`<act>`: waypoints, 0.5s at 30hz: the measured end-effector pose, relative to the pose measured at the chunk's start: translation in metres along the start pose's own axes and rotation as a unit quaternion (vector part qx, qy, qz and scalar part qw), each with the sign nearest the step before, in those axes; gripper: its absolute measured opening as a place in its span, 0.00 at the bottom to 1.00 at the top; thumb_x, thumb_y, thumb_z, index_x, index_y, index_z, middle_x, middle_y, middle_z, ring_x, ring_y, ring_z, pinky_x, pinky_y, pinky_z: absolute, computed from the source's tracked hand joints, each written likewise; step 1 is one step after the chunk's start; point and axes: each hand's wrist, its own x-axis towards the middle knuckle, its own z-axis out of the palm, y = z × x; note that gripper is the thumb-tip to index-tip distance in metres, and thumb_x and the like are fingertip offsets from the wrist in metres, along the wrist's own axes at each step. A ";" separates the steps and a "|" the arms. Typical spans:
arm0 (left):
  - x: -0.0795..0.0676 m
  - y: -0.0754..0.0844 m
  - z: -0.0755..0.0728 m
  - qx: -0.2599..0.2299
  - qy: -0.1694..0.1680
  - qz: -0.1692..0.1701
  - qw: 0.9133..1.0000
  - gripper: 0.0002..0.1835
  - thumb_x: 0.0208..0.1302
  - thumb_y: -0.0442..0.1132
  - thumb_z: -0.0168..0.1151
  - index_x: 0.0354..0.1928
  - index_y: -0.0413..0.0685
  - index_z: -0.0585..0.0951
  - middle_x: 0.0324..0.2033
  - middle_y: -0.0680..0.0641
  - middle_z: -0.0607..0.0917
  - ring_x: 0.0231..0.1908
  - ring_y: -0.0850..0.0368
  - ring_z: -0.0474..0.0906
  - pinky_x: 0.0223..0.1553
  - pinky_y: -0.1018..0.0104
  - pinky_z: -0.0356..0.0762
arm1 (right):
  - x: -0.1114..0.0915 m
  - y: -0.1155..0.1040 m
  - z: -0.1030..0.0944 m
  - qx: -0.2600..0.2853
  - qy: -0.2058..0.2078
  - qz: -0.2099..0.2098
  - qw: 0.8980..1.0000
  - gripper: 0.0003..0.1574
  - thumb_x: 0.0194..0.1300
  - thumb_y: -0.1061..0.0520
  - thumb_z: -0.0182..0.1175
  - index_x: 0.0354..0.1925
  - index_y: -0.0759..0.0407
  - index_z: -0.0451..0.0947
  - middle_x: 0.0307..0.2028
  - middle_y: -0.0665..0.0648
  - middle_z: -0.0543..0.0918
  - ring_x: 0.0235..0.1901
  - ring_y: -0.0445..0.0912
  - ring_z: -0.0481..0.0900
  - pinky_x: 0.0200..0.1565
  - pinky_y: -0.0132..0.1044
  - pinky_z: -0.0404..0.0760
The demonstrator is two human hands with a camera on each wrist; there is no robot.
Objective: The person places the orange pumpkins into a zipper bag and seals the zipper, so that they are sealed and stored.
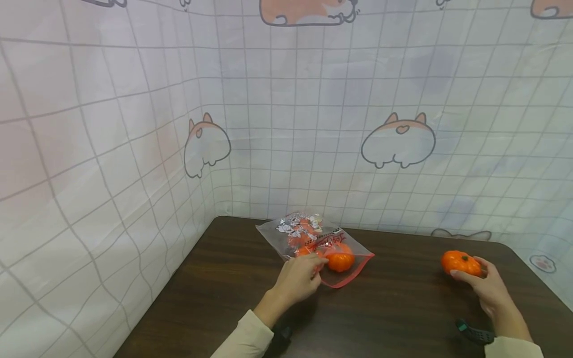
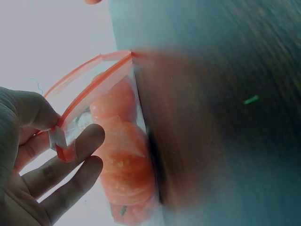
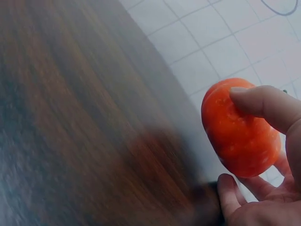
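A clear zip bag (image 1: 274, 231) with a red-edged mouth and printed figures lies near the back of the table, several orange pumpkins (image 1: 341, 259) inside it. At the mouth, my left hand (image 1: 296, 276) pinches the red zip edge (image 2: 96, 84) beside a pale slider (image 2: 57, 137). The left wrist view shows the mouth partly parted and the other fingers spread beside the bagged pumpkins. Over at the right, my right hand (image 1: 493, 287) grips one small, ribbed orange pumpkin (image 1: 457, 261) with a green stem. In the right wrist view the thumb presses across that pumpkin (image 3: 237, 136), fingers underneath.
The dark wooden table (image 1: 394, 303) ends at a light gridded curtain (image 1: 313, 169) printed with dogs, which runs along the back and left. A dark wrist device (image 1: 474, 332) sits at the right wrist, and another (image 1: 281, 337) at the left.
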 end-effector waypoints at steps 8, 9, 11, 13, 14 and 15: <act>0.000 0.000 -0.001 -0.003 0.003 0.000 1.000 0.18 0.60 0.37 0.66 0.52 0.55 0.88 0.47 0.56 0.90 0.27 0.64 0.74 0.26 0.71 0.66 | -0.004 0.001 -0.008 0.008 -0.056 -0.023 0.998 0.69 0.68 0.46 0.66 0.79 0.71 0.26 0.69 0.79 0.47 0.53 0.48 0.64 0.38 0.17 0.71; 0.000 0.000 0.000 -0.001 0.004 0.001 1.000 0.18 0.59 0.37 0.66 0.52 0.55 0.88 0.47 0.56 0.90 0.28 0.64 0.76 0.26 0.71 0.67 | -0.005 0.002 -0.009 0.010 -0.063 -0.023 0.998 0.70 0.69 0.46 0.66 0.78 0.71 0.25 0.68 0.79 0.48 0.52 0.46 0.65 0.39 0.17 0.71; 0.000 -0.001 0.000 0.000 0.005 0.001 1.000 0.18 0.60 0.37 0.67 0.53 0.55 0.88 0.49 0.55 0.90 0.31 0.62 0.80 0.27 0.71 0.70 | -0.005 0.002 -0.011 0.016 -0.078 -0.025 0.997 0.70 0.69 0.47 0.65 0.78 0.71 0.24 0.66 0.78 0.49 0.50 0.42 0.65 0.39 0.17 0.73; 0.000 -0.001 0.000 0.002 0.005 0.000 1.000 0.18 0.60 0.37 0.67 0.53 0.55 0.88 0.50 0.55 0.90 0.34 0.61 0.83 0.28 0.70 0.73 | -0.005 0.002 -0.012 0.026 -0.092 -0.025 0.995 0.70 0.70 0.48 0.65 0.77 0.71 0.22 0.66 0.79 0.49 0.48 0.37 0.66 0.40 0.17 0.74; -0.001 -0.001 0.000 0.003 0.006 0.000 1.000 0.18 0.60 0.37 0.67 0.53 0.55 0.88 0.50 0.54 0.90 0.34 0.60 0.84 0.29 0.70 0.74 | -0.005 0.002 -0.013 0.034 -0.097 -0.024 0.994 0.70 0.70 0.48 0.64 0.77 0.71 0.21 0.65 0.78 0.49 0.46 0.34 0.66 0.40 0.17 0.74; 0.000 -0.001 0.000 0.005 0.007 0.001 1.000 0.18 0.60 0.37 0.67 0.53 0.55 0.88 0.50 0.54 0.90 0.35 0.60 0.84 0.29 0.69 0.75 | -0.005 0.001 -0.013 0.044 -0.101 -0.024 0.994 0.70 0.70 0.50 0.64 0.77 0.72 0.20 0.65 0.78 0.48 0.44 0.31 0.67 0.40 0.18 0.75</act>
